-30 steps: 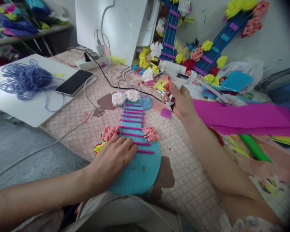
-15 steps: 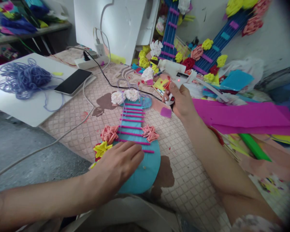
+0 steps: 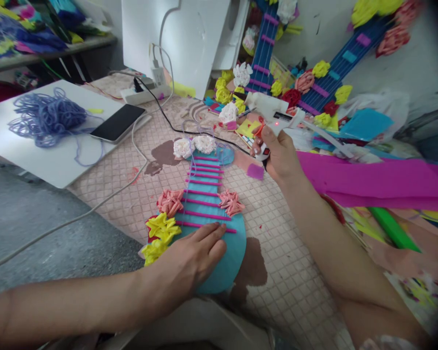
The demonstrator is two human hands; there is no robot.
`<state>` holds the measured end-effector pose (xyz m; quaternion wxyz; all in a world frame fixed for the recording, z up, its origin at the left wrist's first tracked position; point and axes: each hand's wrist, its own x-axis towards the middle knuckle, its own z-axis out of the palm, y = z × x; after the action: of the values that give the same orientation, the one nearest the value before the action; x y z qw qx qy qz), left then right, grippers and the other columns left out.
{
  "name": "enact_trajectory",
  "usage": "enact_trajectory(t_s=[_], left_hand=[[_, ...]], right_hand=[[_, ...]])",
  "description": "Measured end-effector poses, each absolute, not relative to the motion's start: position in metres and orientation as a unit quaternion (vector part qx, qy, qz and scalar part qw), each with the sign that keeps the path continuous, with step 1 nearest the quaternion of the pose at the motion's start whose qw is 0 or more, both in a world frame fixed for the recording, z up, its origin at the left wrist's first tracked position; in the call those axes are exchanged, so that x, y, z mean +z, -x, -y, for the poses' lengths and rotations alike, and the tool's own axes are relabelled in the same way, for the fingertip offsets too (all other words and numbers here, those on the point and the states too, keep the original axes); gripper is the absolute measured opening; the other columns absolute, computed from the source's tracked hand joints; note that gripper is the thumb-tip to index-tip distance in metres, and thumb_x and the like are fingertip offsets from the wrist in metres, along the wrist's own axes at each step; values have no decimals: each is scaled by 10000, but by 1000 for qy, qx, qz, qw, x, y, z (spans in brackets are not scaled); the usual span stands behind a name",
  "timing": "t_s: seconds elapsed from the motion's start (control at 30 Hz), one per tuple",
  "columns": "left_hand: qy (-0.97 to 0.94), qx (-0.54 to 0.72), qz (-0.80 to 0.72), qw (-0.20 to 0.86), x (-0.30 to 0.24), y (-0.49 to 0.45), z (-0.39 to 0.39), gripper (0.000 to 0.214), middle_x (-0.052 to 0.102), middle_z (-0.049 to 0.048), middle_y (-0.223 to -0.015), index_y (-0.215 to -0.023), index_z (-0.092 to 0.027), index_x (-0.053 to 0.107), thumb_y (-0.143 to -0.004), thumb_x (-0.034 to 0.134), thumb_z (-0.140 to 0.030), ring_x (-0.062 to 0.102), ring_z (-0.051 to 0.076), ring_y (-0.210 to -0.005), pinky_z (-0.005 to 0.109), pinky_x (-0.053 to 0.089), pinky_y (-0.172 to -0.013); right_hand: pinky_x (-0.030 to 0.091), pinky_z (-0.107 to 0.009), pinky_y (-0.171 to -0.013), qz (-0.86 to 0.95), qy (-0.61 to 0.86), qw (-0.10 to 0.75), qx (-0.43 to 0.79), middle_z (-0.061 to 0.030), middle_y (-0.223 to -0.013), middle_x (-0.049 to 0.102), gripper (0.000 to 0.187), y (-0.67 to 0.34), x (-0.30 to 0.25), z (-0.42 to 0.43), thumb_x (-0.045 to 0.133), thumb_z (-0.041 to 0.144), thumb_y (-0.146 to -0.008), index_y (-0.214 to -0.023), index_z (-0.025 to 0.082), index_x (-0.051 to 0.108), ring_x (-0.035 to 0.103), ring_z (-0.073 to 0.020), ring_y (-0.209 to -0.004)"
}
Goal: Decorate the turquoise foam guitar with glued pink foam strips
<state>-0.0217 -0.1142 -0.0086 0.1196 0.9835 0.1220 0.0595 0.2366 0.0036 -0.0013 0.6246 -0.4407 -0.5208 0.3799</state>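
Observation:
A light-blue paper guitar with pink stick bars lies on the patterned tabletop, its neck pointing away from me. Paper flowers decorate it: white, salmon and yellow. My left hand rests flat on the guitar's body, fingers stretched toward the lowest bars; its palm side is hidden. A thin lilac yarn strand runs along the neck. Right of the neck, my right hand is wrapped around the handle of a white glue gun with an orange trigger and a lit red light.
A lilac yarn heap and a black-screened phone lie on a white board at left. Cables cross the table from a power strip. Magenta sheets lie at right; dark-blue decorated guitars lean at the back.
My left hand has slid slightly right and down on the guitar, uncovering more yellow flowers. The whole view has shifted a little; my right hand keeps hold of the glue gun.

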Motion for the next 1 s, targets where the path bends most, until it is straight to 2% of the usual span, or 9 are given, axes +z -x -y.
enact_trajectory(t_s=[0.2, 0.33, 0.4, 0.57, 0.67, 0.77, 0.9, 1.0], left_hand=[[-976, 105, -127, 142, -4, 24, 110, 175, 598, 216, -1234, -983, -70, 563, -831, 476, -61, 451, 259, -1292, 364, 459, -1026], [-949, 194, -200, 145, 7, 36, 91, 178, 605, 141, -1252, -1042, -122, 549, -923, 419, -98, 493, 204, -1243, 361, 463, -1009], [-931, 220, -261, 132, 14, 45, 77, 167, 609, 120, -1244, -1054, -149, 555, -927, 448, -138, 536, 205, -1184, 374, 470, -983], [-883, 251, -381, 107, 19, 67, 42, 139, 676, 60, -1086, -988, -194, 585, -918, 471, -233, 626, 201, -988, 341, 493, -871], [-841, 261, -451, 144, 8, 76, 22, 194, 685, 62, -1017, -997, -187, 606, -904, 480, -301, 642, 186, -855, 274, 501, -724], [-820, 267, -471, 185, -3, 80, 4, 239, 689, 43, -848, -957, -176, 618, -895, 479, -360, 627, 166, -730, 241, 471, -617], [-817, 277, -458, 215, -9, 79, -8, 245, 677, 31, -781, -906, -177, 619, -892, 469, -370, 613, 158, -699, 245, 456, -614], [-813, 287, -450, 230, -11, 76, -12, 224, 671, 21, -760, -874, -178, 615, -891, 468, -347, 596, 147, -676, 243, 442, -611]], right_hand=[[433, -248, -472, 517, 435, 632, 381, 57, -636, 459, 355, -237, -2, -4, 691, 567, -718, -751, 235, 568, 439, -77, -482], [418, -244, -457, 519, 436, 632, 376, 57, -628, 449, 343, -237, -2, -4, 676, 557, -740, -741, 232, 565, 439, -80, -485], [427, -242, -469, 511, 430, 637, 386, 59, -637, 454, 345, -238, -3, -5, 700, 549, -717, -756, 230, 571, 441, -76, -488], [443, -236, -493, 491, 462, 632, 382, 75, -579, 457, 371, -238, -10, -8, 687, 564, -710, -784, 227, 552, 451, -80, -477], [435, -228, -510, 486, 522, 614, 338, 69, -570, 488, 352, -241, -17, -12, 630, 551, -742, -757, 214, 527, 490, -91, -506], [410, -224, -507, 498, 558, 591, 303, 56, -571, 527, 296, -246, -23, -17, 610, 483, -753, -714, 204, 518, 499, -100, -513], [366, -241, -459, 535, 592, 539, 270, 44, -534, 533, 242, -251, -25, -32, 606, 426, -737, -711, 193, 545, 474, -125, -475], [412, -274, -523, 570, 605, 499, 243, 17, -584, 577, 223, -246, -23, -50, 603, 404, -727, -746, 184, 575, 526, -167, -555]])
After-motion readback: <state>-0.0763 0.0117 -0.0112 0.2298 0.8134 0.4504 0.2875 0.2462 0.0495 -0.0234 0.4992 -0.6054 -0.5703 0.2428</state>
